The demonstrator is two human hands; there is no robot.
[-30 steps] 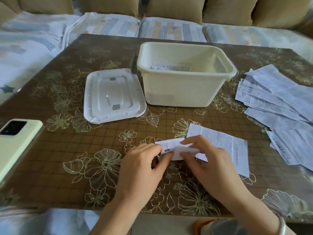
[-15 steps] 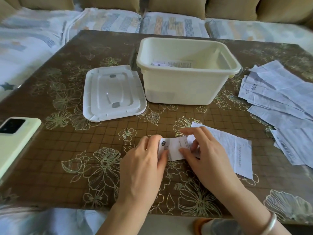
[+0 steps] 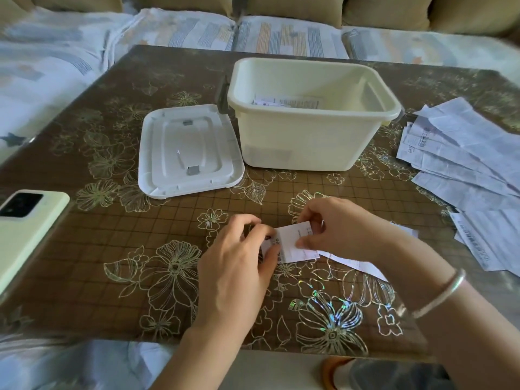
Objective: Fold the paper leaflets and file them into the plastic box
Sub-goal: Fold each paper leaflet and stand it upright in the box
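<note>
Head view. The table [image 3: 84,277] is occupied at its left edge by a phone [image 3: 25,229] and at its right by unfolded leaflets [image 3: 464,153]. Bare tabletop is left between the hands and the open plastic box [image 3: 309,142], beside which its lid [image 3: 188,153] is laid. Near the front edge, a folded leaflet [image 3: 292,243] is pinched at its left end by the left hand [image 3: 236,266] and at its right by the right hand [image 3: 343,229].

Box [image 3: 309,142] at back centre of counter [image 3: 112,249], a few leaflets [image 3: 287,101] lying in it. Lid [image 3: 191,153] flat just left of box. Phone [image 3: 25,229] at far left edge. Leaflet pile [image 3: 464,159] spread right of box. Up front, left hand [image 3: 236,266] and right hand [image 3: 346,229] pinch folded leaflet [image 3: 292,243] between them, another sheet [image 3: 363,264] under right hand. Sofa [image 3: 281,32] behind counter.
</note>
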